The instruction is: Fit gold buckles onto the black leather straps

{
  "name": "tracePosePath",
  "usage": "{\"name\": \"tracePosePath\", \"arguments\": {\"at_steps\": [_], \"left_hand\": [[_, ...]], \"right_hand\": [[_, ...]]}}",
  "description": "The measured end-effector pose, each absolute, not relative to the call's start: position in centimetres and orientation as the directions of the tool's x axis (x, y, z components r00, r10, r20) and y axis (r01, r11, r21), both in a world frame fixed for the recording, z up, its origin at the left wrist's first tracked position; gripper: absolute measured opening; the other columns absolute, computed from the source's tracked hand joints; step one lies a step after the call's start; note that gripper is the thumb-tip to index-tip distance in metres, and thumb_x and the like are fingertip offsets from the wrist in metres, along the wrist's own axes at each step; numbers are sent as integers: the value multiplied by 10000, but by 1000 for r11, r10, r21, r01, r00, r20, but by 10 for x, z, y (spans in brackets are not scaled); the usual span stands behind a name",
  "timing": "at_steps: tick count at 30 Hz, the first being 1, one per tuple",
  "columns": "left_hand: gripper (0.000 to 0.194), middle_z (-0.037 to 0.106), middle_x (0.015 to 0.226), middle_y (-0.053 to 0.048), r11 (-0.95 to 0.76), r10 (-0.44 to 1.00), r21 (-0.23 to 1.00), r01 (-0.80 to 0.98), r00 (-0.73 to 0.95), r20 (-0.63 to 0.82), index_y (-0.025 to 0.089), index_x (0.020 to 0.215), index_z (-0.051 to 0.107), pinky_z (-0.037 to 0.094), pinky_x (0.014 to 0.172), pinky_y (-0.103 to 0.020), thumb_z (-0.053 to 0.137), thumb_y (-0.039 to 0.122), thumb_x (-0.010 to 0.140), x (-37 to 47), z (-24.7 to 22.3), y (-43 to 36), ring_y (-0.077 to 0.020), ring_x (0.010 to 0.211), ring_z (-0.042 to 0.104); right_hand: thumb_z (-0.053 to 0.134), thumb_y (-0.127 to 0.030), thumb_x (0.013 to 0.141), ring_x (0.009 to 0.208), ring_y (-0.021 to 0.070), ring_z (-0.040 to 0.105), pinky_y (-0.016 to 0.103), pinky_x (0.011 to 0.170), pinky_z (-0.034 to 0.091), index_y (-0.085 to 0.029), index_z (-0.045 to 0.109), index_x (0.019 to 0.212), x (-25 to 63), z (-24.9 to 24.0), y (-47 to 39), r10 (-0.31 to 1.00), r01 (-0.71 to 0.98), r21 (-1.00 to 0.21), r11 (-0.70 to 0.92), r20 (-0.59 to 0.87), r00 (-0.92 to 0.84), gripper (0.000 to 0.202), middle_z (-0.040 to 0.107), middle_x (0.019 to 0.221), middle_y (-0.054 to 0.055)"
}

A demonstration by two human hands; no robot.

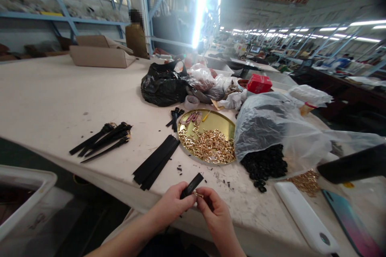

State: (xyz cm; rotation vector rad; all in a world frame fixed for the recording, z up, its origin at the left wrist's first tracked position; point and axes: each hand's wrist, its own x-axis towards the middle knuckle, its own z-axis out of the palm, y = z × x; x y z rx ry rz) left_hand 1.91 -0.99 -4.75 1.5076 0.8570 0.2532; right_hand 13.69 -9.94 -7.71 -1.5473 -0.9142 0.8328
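My left hand point(177, 201) is closed around a short black strap point(194, 182), whose far end sticks up past the thumb. Between the thumb and fingers of my right hand point(214, 208) is a small gold buckle point(197, 194), right against the strap; whether the strap passes through it cannot be made out. Ahead of my hands stands a round gold tray point(221, 122) with a heap of gold buckles point(209, 144). A stack of flat black straps point(157, 160) lies to the left of the tray. Farther left are black straps with gold buckles at their ends point(105, 140).
A clear plastic bag point(271, 116) spills black pieces point(263, 164) at the right. Near the right edge lie a white device point(306, 217) and a phone point(351, 225). Behind are a black bag point(164, 84), a red box point(259, 83) and a cardboard box point(98, 56). A person point(137, 38) is beyond.
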Motion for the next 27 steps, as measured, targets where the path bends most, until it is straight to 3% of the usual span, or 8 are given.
{"name": "tracePosePath", "arguments": {"at_steps": [9,16,27], "left_hand": [[148,401,545,84,178,600,925,337,707,-373,179,717,445,287,448,-190,496,318,721,18,-58,-14,-80,491,359],[142,417,570,70,187,582,921,343,716,-385,161,739,477,311,489,-195,501,299,715,20,-62,-16,-85,527,383],[185,427,612,58,154,576,922,356,726,-377,149,789,516,295,502,-194,510,315,708,21,-59,-18,-92,560,378]], "right_hand": [[655,-355,678,650,163,590,272,612,490,-184,628,805,140,-77,-99,804,-86,-990,-113,-142,577,215,648,702,18],[680,-370,649,601,137,575,242,565,490,-194,627,788,138,-75,-97,804,-209,-975,-74,-182,567,230,640,660,-6],[659,-372,683,669,169,604,299,621,527,-179,631,794,134,-76,-99,839,-226,-971,-76,-184,511,224,656,706,22]]}}
